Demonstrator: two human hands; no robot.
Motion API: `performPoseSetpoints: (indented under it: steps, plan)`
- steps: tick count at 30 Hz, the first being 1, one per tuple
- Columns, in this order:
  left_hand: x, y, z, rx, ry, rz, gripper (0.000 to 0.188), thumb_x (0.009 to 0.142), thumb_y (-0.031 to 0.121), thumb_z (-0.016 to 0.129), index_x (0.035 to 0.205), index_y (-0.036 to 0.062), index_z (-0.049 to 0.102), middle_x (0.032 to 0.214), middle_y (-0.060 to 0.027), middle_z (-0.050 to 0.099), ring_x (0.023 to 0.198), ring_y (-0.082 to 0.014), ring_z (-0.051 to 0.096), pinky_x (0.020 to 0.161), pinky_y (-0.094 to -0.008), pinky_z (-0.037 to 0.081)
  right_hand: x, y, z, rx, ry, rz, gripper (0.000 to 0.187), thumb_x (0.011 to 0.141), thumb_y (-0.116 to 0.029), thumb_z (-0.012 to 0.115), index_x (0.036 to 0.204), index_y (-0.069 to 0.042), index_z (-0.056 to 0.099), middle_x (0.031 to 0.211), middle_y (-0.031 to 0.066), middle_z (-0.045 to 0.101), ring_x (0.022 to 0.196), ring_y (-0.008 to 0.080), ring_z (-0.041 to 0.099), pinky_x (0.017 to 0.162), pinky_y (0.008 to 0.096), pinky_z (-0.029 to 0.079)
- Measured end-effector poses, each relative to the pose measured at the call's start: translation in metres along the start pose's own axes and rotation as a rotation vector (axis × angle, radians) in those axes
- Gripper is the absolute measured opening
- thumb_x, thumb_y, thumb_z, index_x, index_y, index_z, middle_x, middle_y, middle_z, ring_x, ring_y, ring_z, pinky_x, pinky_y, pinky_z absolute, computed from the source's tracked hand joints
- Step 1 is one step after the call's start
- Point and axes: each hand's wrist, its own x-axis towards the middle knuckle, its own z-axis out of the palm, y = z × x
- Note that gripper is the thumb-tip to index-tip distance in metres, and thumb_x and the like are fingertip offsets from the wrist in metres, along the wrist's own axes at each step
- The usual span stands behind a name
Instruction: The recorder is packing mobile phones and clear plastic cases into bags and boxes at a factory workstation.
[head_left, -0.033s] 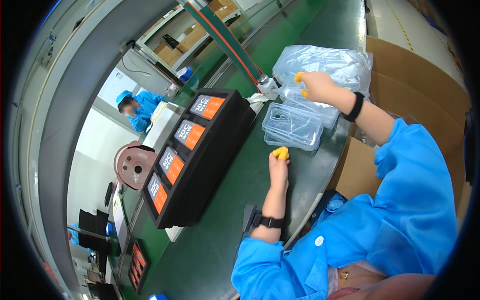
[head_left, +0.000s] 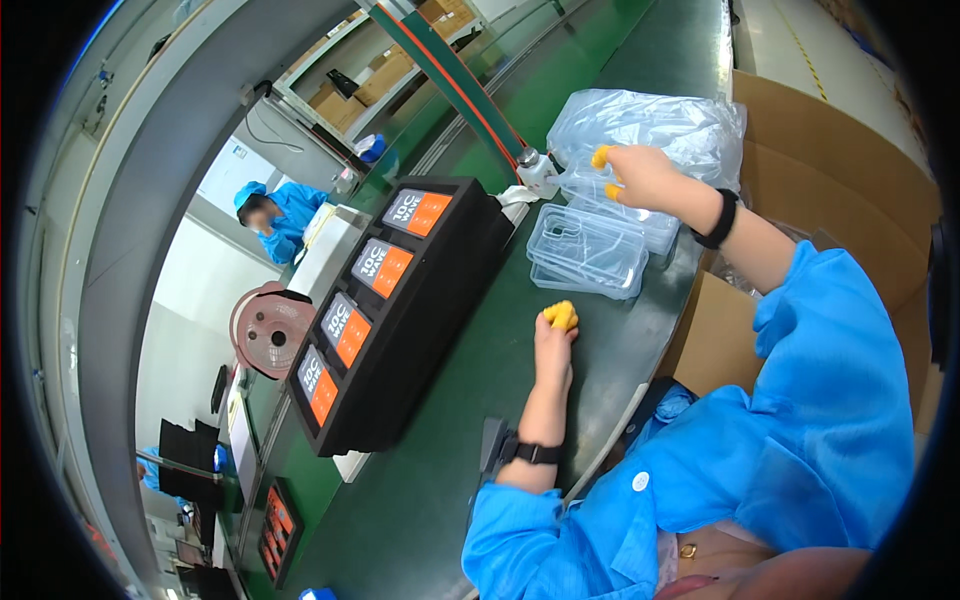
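Observation:
My left hand (head_left: 553,345), with yellow covers on its fingertips, is closed above the green work surface (head_left: 440,480). Whatever its fingers hold, if anything, is hidden. My right hand (head_left: 645,178) reaches over a group of clear plastic boxes (head_left: 588,250). Its yellow-covered thumb and finger are a little apart on either side of a clear plastic box, which they appear to grip; the plastic's transparency blurs its edges. Just beyond, a large clear plastic bag (head_left: 650,120) lies on the surface. The nearest boxes sit between my two hands.
To the left stands a long black tray (head_left: 400,350) holding several grey-and-orange packs (head_left: 383,268). A white bottle (head_left: 537,170) is by the green post. An open cardboard box (head_left: 820,150) borders the right side. A pink fan (head_left: 272,332) and a co-worker (head_left: 285,220) are farther off.
My left hand has shifted slightly down and toward me. My right hand stays nearly in place over the clear boxes.

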Motion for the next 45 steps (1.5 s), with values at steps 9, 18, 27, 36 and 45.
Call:
performPoseSetpoints:
  steps: [9, 18, 27, 36, 45]
  plan:
    - [-0.135, 0.045, -0.06, -0.599, -0.536, 0.059, 0.074, 0.076, 0.055, 0.044, 0.128, 0.0067, 0.023, 0.102, -0.0072, 0.05, 0.088, -0.0164, 0.046, 0.076, -0.0289, 0.039, -0.11, -0.117, 0.004, 0.962, -0.422, -0.158, 0.042, 0.071, -0.032, 0.064, 0.1, -0.005, 0.05, 0.067, 0.0066, 0.053, 0.063, 0.0139, 0.052, 0.057, 0.0283, 0.042]
    - [-0.211, 0.039, -0.109, -0.523, -0.434, 0.181, 0.088, 0.067, 0.068, 0.042, 0.128, 0.0109, 0.016, 0.095, -0.0071, 0.049, 0.077, -0.0163, 0.048, 0.067, -0.031, 0.037, -0.133, -0.242, 0.05, 1.334, -0.455, -0.494, 0.017, 0.077, -0.018, 0.058, 0.08, -0.001, 0.059, 0.079, 0.0077, 0.059, 0.075, 0.0176, 0.056, 0.076, 0.0292, 0.043]
    - [-0.243, 0.041, -0.155, -0.58, -0.35, 0.146, 0.087, 0.064, 0.072, 0.039, 0.117, 0.0026, 0.037, 0.09, -0.0091, 0.053, 0.073, -0.0171, 0.049, 0.064, -0.0298, 0.039, -0.145, -0.288, 0.063, 1.325, -0.767, -0.479, 0.025, 0.073, -0.02, 0.064, 0.089, -0.002, 0.056, 0.079, 0.0045, 0.054, 0.073, 0.0106, 0.052, 0.066, 0.0247, 0.043]
    - [-0.225, 0.045, -0.173, -0.065, -0.098, 0.312, 0.032, 0.085, 0.02, 0.047, 0.113, 0.0061, 0.041, 0.102, -0.0041, 0.05, 0.094, -0.0133, 0.047, 0.083, -0.0265, 0.036, -0.141, -0.307, 0.062, 1.922, -1.062, -0.132, 0.026, 0.078, -0.018, 0.058, 0.102, -0.009, 0.051, 0.087, -0.0002, 0.054, 0.069, 0.0049, 0.049, 0.056, 0.0162, 0.037]
    - [-0.238, 0.055, -0.168, 0.361, 0.094, 0.362, 0.023, 0.078, 0.012, 0.052, 0.097, -0.0023, 0.052, 0.088, -0.0073, 0.058, 0.081, -0.0154, 0.055, 0.07, -0.0258, 0.043, -0.152, -0.293, 0.069, 1.964, -1.268, -0.159, 0.034, 0.078, -0.015, 0.058, 0.107, -0.004, 0.046, 0.095, 0.0086, 0.055, 0.071, 0.0113, 0.056, 0.057, 0.019, 0.044]
